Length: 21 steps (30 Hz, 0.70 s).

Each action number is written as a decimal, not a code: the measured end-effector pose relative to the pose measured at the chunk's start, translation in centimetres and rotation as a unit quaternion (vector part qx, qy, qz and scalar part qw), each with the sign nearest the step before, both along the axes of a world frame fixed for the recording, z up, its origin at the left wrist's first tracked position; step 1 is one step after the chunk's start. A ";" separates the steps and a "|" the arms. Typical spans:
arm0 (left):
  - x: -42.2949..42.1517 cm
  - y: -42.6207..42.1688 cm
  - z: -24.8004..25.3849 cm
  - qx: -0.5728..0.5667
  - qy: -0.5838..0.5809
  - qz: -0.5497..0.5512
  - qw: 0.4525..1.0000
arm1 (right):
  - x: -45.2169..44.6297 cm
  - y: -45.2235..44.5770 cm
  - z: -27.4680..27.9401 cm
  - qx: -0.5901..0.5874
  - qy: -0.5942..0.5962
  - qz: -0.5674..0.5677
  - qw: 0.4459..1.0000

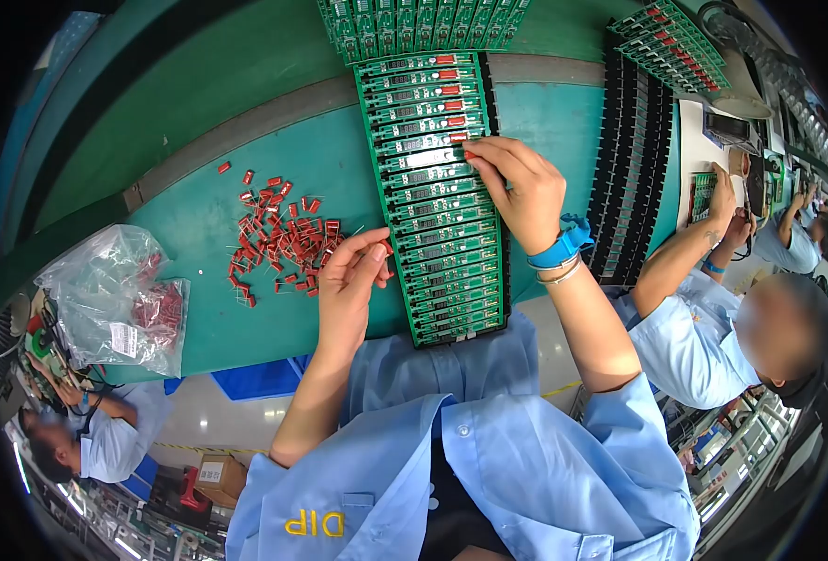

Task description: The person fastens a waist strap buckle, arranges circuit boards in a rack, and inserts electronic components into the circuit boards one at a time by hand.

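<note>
A long green circuit board panel (444, 224), made up of several narrow boards, lies in front of me in a black rack. Red film capacitors sit in its upper rows. My right hand (526, 192), with a blue wrist strap, pinches a red capacitor (469, 154) at the right side of a row, just below the filled ones. Beside the panel's left edge, my left hand (349, 285) is closed around a few red capacitors, partly hidden by the fingers. A loose pile of red capacitors (288, 238) with thin leads is spread on the green mat to the left.
A clear plastic bag (106, 299) with red parts lies at the left. Another green panel (423, 26) stands beyond mine. Black racks (631, 168) and a filled panel (668, 47) are at the right. Co-workers (699, 318) sit on both sides.
</note>
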<state>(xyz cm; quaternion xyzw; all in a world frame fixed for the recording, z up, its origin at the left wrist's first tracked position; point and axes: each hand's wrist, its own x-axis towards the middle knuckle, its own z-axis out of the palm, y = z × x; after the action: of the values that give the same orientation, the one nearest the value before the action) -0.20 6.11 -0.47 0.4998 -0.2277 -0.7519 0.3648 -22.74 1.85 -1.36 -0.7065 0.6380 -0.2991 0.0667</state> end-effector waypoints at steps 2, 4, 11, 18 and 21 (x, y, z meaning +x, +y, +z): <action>0.0 0.1 -0.1 -0.007 -0.007 0.008 1.000 | 0.2 -0.1 -0.1 -0.014 0.007 -0.001 1.000; 0.0 0.1 -0.1 -0.011 -0.011 0.012 1.000 | 0.4 -0.2 -0.1 -0.022 0.010 -0.002 1.000; -0.4 0.4 0.6 -0.018 -0.028 0.004 0.999 | 1.0 0.3 0.3 0.009 0.040 -0.028 0.999; -1.5 0.8 2.1 -0.073 -0.066 -0.021 0.995 | 4.0 4.3 3.9 0.146 -0.229 0.022 0.962; -1.7 1.4 1.3 -0.117 -0.043 -0.011 0.992 | 5.6 6.3 5.1 0.199 -0.312 0.051 0.928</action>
<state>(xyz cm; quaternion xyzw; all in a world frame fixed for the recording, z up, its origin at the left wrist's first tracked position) -1.92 7.55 0.83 0.4826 -0.3350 -0.7021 0.4023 -17.18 8.11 3.79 -0.5814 0.5945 -0.3678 0.4163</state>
